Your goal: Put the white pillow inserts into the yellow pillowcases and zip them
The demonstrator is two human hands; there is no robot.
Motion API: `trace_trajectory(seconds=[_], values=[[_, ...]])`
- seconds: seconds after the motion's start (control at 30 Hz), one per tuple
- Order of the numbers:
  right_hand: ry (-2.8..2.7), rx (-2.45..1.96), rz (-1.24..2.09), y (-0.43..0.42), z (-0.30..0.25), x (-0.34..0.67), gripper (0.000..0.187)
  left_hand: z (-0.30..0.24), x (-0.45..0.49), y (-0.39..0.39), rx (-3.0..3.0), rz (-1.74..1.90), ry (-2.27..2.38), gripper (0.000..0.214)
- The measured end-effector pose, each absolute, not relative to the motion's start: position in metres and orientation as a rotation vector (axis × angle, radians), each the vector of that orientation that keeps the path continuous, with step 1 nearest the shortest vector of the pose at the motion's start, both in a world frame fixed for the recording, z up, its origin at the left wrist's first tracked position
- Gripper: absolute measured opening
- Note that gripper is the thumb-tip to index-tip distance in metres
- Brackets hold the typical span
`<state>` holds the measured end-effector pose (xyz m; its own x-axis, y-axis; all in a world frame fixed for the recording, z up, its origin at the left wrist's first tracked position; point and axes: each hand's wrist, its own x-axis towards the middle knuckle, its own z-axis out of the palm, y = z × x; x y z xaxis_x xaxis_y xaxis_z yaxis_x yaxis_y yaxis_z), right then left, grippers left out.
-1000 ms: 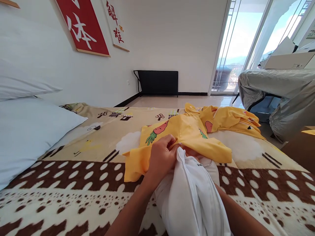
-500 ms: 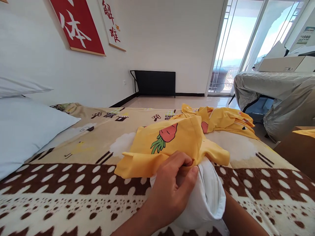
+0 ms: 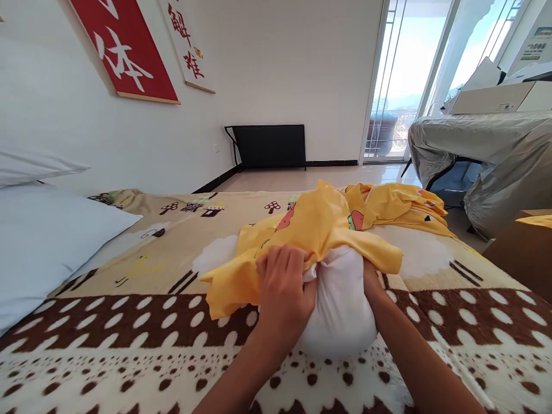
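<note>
Left hand (image 3: 284, 287) grips the yellow pillowcase (image 3: 319, 230) at the white pillow (image 3: 340, 305). Right hand (image 3: 370, 275) clasps the pillow's far side, fingers hidden under cloth.

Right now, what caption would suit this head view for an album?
Left hand pinches yellow cloth over a white cushion, right hand pressed to its side, on a spotted blanket.

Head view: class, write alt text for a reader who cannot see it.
Two hands hold a white pillow on a patterned bed: the left hand grips a yellow cloth draped over its far end, the right hand rests on its right side, fingers hidden under the cloth.
</note>
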<state>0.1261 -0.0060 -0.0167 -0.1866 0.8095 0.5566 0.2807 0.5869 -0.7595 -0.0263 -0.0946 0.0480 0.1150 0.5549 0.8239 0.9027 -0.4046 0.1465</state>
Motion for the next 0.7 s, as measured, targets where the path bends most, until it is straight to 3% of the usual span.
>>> trace_trajectory(seconds=[0.17,0.33,0.4,0.53,0.7], values=[[-1.676,-1.164,0.621,-0.028,0.015,0.124,0.03,0.045,-0.053,-0.067,-1.794,-0.995,-1.784,0.013],[-1.868,-1.106,-0.105,-0.08,0.04,0.115,0.038,0.049,-0.068,-0.058,-1.844,-1.197,-1.922,0.02],[-1.995,-1.076,-0.226,-0.093,0.039,0.106,0.043,0.053,-0.07,-0.06,-1.899,-1.342,-1.951,0.024],[-2.307,-0.968,-0.149,-0.1,0.03,0.089,0.049,0.059,-0.076,-0.07,-1.87,-1.431,-1.934,0.028],[-2.455,-0.837,-0.069,-0.104,0.026,0.084,0.048,0.061,-0.079,-0.08,-1.818,-1.185,-1.702,0.035]])
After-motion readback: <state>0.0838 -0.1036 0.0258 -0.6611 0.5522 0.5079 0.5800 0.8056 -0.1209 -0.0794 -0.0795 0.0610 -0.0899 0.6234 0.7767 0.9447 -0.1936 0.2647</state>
